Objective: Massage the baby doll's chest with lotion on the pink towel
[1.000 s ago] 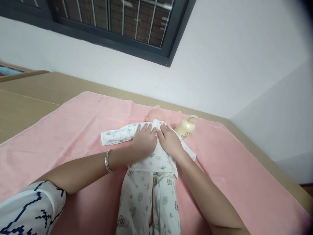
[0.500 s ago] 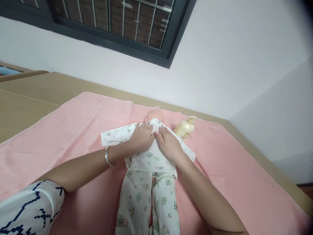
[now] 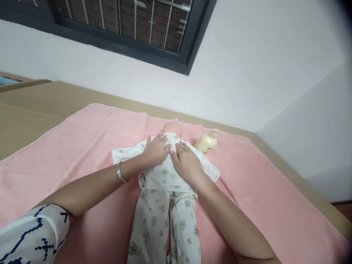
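A baby doll lies on a pink sheet (image 3: 90, 146), with its bald head (image 3: 172, 128) at the far end. It is dressed in a white printed top (image 3: 167, 178) and matching trousers (image 3: 151, 220). My left hand (image 3: 156, 151) rests flat on the upper left of the top, fingers stretched toward the doll's head. On the upper right lies my right hand (image 3: 187, 163), palm down with its fingers extended. A narrow strip of cloth shows between the two thumbs. Both palms are hidden against the clothing.
A pale yellow pump bottle (image 3: 206, 142) leans or lies beside the doll's right-hand sleeve. Tan boards (image 3: 74, 93) edge the sheet, and a white wall (image 3: 233, 73) rises behind. A dark-framed barred window (image 3: 154, 27) is above.
My hands have moved slightly apart on the doll's chest, so the gap between the thumbs is wider. The view has shifted a little.
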{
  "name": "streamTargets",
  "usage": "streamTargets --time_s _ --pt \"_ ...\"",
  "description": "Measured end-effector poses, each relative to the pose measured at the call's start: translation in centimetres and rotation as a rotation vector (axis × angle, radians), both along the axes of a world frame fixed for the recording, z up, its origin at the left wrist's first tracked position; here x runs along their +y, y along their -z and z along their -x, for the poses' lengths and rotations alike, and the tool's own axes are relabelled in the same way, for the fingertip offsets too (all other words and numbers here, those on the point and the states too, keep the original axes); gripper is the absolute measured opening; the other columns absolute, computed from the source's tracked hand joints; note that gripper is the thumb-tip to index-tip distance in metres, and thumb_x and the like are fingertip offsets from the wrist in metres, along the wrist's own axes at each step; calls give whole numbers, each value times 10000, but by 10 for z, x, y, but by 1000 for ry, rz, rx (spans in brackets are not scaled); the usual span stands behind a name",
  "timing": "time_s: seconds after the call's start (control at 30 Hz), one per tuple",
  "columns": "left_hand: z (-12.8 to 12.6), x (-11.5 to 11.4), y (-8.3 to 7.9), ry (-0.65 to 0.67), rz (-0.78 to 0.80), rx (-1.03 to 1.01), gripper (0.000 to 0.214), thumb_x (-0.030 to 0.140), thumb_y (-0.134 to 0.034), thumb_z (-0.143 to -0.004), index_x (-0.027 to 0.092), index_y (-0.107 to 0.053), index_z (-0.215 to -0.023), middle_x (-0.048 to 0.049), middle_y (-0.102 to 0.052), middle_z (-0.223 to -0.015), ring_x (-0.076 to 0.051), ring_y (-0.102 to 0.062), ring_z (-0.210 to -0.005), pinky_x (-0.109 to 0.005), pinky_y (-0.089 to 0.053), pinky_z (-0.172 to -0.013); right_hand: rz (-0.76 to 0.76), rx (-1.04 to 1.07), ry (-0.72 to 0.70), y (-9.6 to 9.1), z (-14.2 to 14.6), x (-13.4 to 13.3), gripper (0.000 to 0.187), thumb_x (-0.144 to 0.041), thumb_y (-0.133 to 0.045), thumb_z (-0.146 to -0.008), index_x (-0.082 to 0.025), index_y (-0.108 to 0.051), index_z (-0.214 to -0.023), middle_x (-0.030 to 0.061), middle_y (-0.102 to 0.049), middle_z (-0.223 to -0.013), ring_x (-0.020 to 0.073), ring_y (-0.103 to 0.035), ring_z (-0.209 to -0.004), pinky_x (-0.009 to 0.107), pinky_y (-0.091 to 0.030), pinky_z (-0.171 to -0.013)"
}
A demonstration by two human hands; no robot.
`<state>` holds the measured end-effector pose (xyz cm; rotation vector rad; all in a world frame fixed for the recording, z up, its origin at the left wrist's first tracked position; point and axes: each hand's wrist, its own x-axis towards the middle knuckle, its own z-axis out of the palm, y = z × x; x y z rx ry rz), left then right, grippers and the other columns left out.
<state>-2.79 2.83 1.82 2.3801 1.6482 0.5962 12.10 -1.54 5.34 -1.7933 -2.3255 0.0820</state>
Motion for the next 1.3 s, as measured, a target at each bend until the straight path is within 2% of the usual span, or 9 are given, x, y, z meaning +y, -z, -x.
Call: streamTargets --time_s 0.2,0.4,0.5,0.6,0.8,0.9,1.07,1.17,1.3 --pt "-12 -24 8 7 -188 76 545 299 -270 -1023 16 -467 -1445 -214 -457 -1541 -317 -360 -1485 -546 -251 -1229 17 72 25 5 -16 27 573 -417 -300 -1059 -41 -490 -1448 212 -426 -1557 303 -357 -1480 452 -277 -1209" --pt "-1 -9 -3 10 -23 31 586 344 -319 -1005 51 -383 -1509 -178 -362 -1606 -295 -319 -1509 -535 -266 -1227 -77 -69 6 1 3 -4 569 -343 -256 -1062 10 -490 -1442 242 -450 -1529 307 -381 -1467 439 -244 -1225" --pt "1 -4 -4 -1 5 29 597 348 -319 -1007 50 -356 -1523 -179 -340 -1617 -297 -290 -1521 -543 -248 -1231 -33 -77 34 -2 5 -8 569 -377 -240 -1066 -79 -436 -1509 202 -402 -1574 313 -332 -1493 491 -240 -1219" --pt "-2 -9 -1 -16 -36 59 569 311 -300 -1013 53 -379 -1514 -207 -361 -1602 -331 -306 -1508 -566 -256 -1217 34 -52 72 -2 -3 2 595 -495 -247 -1061 -180 -405 -1541 179 -391 -1588 345 -293 -1506 542 -265 -1187" --pt "-12 -30 7 -60 -187 86 531 305 -325 -1011 89 -456 -1478 -214 -452 -1543 -367 -400 -1448 -577 -309 -1183 27 -48 45 4 -14 20 639 -481 -234 -1065 -51 -435 -1494 214 -417 -1563 335 -237 -1525 515 -227 -1205" --pt "-13 -33 8 -71 -222 90 527 305 -331 -1009 102 -463 -1476 -215 -455 -1540 -371 -405 -1445 -581 -318 -1176 -3 -65 36 4 -11 16 641 -468 -226 -1068 -28 -450 -1476 205 -432 -1556 348 -202 -1533 532 -207 -1211" --pt "-10 -27 8 -83 -175 68 550 332 -357 -1004 99 -437 -1496 -232 -437 -1547 -373 -386 -1460 -580 -323 -1174 -83 -137 52 0 -1 -1 588 -392 -267 -1066 13 -524 -1405 249 -470 -1513 361 -282 -1504 522 -196 -1216" --pt "-9 -26 8 -87 -182 65 557 340 -367 -999 79 -445 -1485 -235 -449 -1538 -380 -389 -1456 -591 -322 -1171 -106 -142 42 -3 0 -5 538 -350 -291 -1059 2 -577 -1348 253 -505 -1482 350 -316 -1490 498 -223 -1209" --pt "-11 -30 12 -80 -279 81 538 330 -365 -1005 56 -478 -1453 -238 -502 -1493 -379 -442 -1416 -578 -326 -1171 -56 -78 55 -5 -5 5 493 -367 -333 -1050 -76 -575 -1366 193 -543 -1470 324 -362 -1470 465 -311 -1164"
